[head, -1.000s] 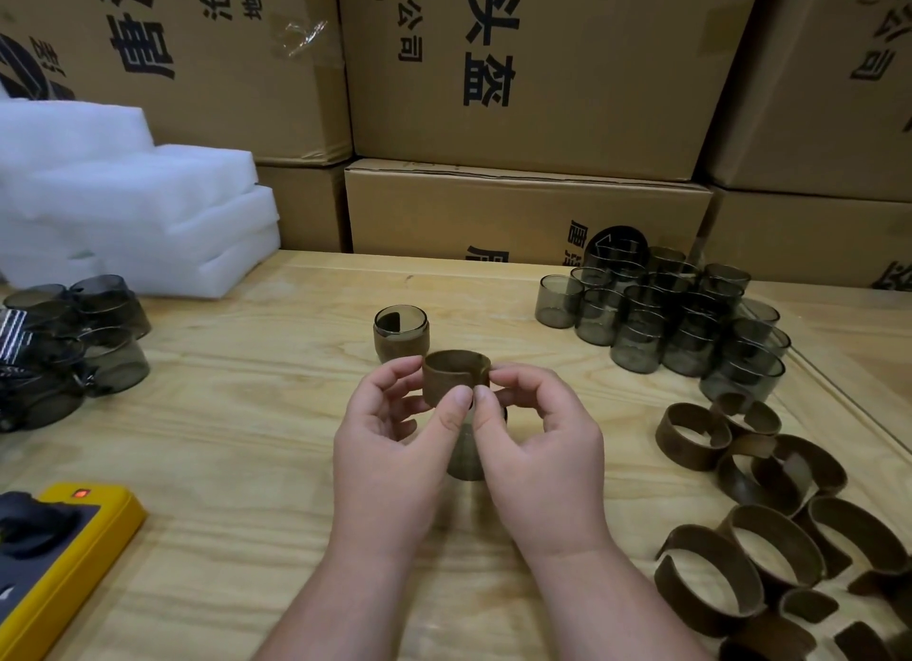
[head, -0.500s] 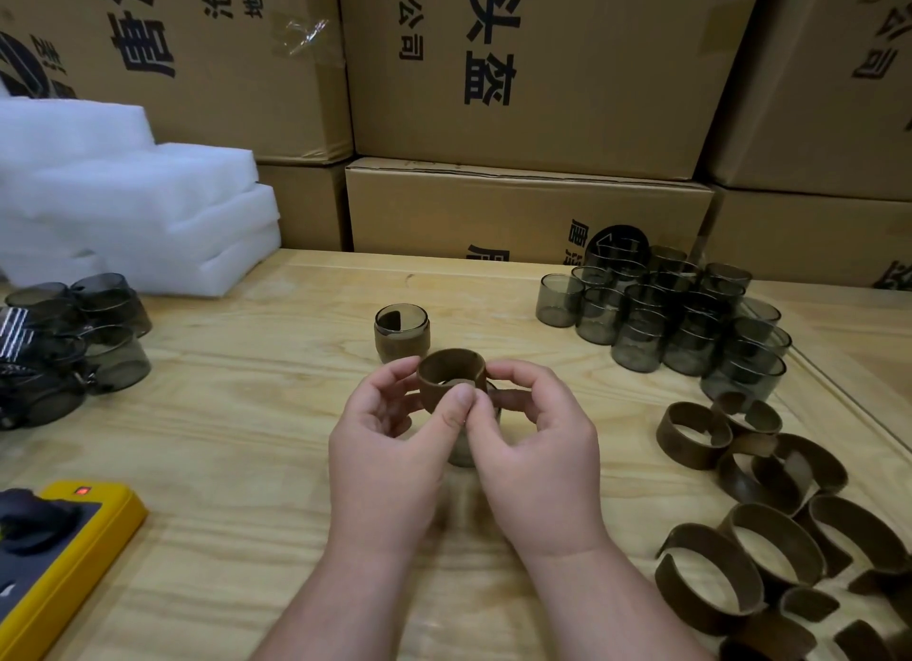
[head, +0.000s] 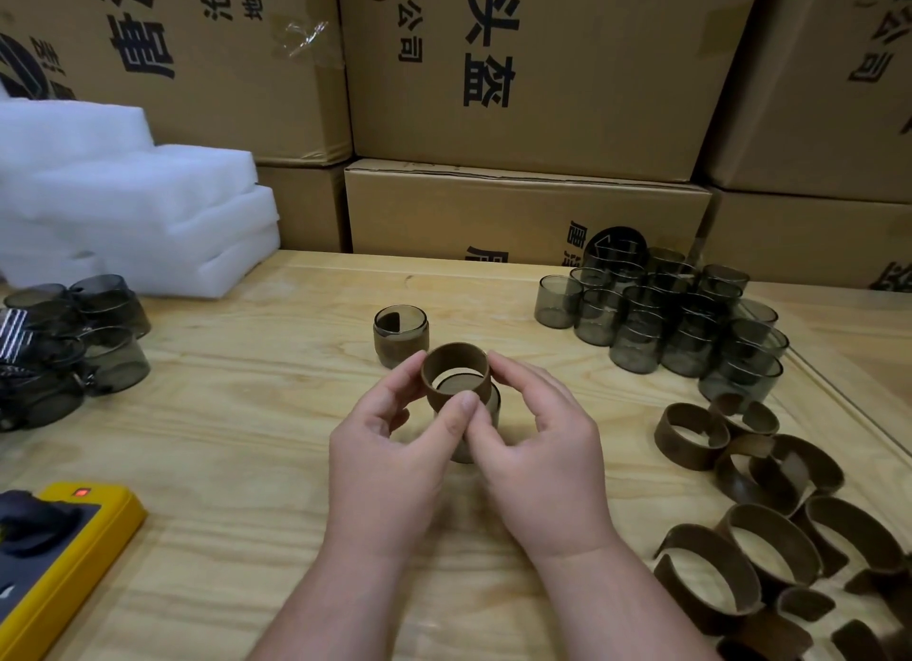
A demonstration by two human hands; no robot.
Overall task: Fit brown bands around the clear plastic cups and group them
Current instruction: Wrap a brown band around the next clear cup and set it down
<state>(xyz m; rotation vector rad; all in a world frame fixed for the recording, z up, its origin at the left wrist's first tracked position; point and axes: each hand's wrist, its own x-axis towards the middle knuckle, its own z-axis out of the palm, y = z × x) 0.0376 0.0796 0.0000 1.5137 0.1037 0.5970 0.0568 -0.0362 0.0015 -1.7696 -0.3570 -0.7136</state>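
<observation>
A brown band [head: 456, 367] sits around the top of a clear smoky cup [head: 481, 428] at the table's middle. My left hand [head: 390, 458] pinches the band between thumb and fingers on its left and near side. My right hand [head: 543, 458] holds its right side with curled fingers. The cup's lower part is hidden behind my hands. One banded cup [head: 400, 335] stands just behind. Bare cups [head: 661, 325] cluster at the back right. Loose brown bands [head: 755, 502] lie at the right.
More smoky cups [head: 69, 335] lie at the left edge. A yellow device [head: 64, 552] sits at the front left. White foam blocks [head: 123, 201] and stacked cardboard boxes [head: 523, 211] line the back of the wooden table [head: 237, 438].
The band has gone lower over the cup and its opening now faces up towards me. Both hands have shifted slightly round it.
</observation>
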